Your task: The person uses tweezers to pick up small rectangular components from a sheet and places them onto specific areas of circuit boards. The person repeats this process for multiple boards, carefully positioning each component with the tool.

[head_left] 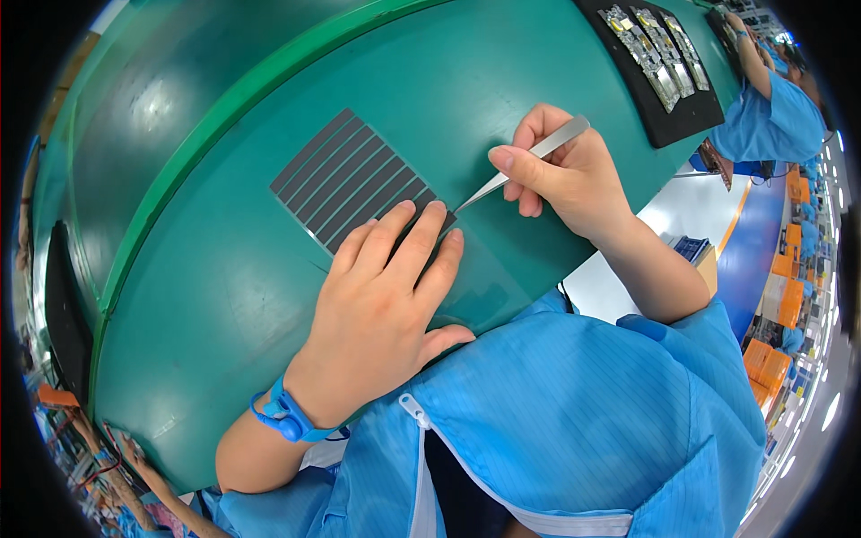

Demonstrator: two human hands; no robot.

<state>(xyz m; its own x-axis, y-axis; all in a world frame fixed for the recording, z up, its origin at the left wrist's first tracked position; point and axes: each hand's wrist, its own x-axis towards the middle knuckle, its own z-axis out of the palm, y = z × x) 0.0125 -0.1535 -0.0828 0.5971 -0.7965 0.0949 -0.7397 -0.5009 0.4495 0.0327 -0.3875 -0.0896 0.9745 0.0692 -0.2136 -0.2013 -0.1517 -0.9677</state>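
A clear sheet bearing several dark grey strips [350, 170] lies on the green table mat. My left hand [381, 287] rests on its near end, fingers stretched out and spread, the fingertips pressing on the strips closest to me. Between the thumb and fingers of my right hand [569, 175] is a pair of metal tweezers [538, 152], slanting down to the left. Their tip meets the end of the nearest dark strip, just right of my left fingertips. Whether the tip has gripped the strip is too small to tell. A blue wrist strap [289, 417] circles my left wrist.
A black foam tray [673, 125] with several circuit boards [655, 54] sits at the far right of the green table [206, 359]. A raised green edge [179, 170] curves along the left and far side. A co-worker's blue sleeve [771, 121] is beyond the tray.
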